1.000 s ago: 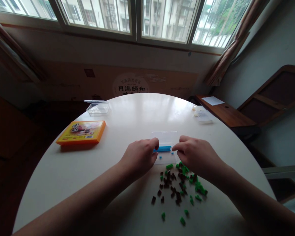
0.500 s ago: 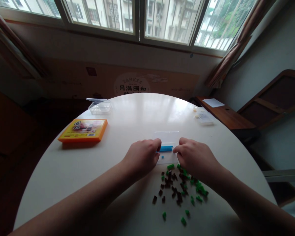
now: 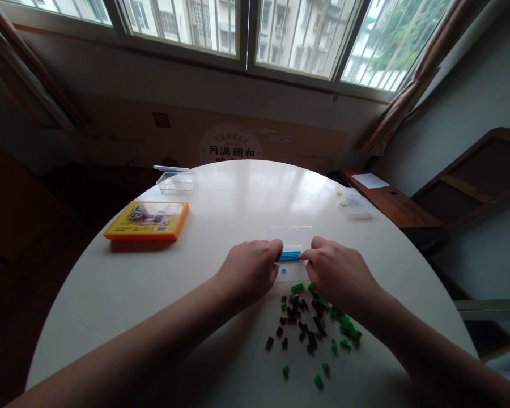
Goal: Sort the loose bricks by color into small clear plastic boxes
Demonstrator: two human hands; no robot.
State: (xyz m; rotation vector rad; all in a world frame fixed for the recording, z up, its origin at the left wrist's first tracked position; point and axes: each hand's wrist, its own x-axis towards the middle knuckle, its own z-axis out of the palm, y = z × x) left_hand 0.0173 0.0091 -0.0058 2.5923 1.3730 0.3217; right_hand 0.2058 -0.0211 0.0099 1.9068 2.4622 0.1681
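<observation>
A short row of blue bricks (image 3: 289,256) lies on a clear plastic plate (image 3: 291,235) in the middle of the round white table (image 3: 221,226). My left hand (image 3: 249,272) pinches the row's left end, fingers curled. My right hand (image 3: 340,275) pinches its right end, fingers curled too. Just in front of my hands lies a scatter of several small green bricks (image 3: 344,328) and dark brown bricks (image 3: 300,323).
An orange flat box (image 3: 147,220) lies at the left of the table. A clear plastic tub with its lid (image 3: 176,180) stands behind it. Another small clear container (image 3: 353,204) sits at the right rim. A wooden side table with paper (image 3: 391,198) stands beyond.
Both hands have closed in on the blue row, so less of it shows between them. A loose blue piece by my right fingers is out of sight. The view has drifted slightly.
</observation>
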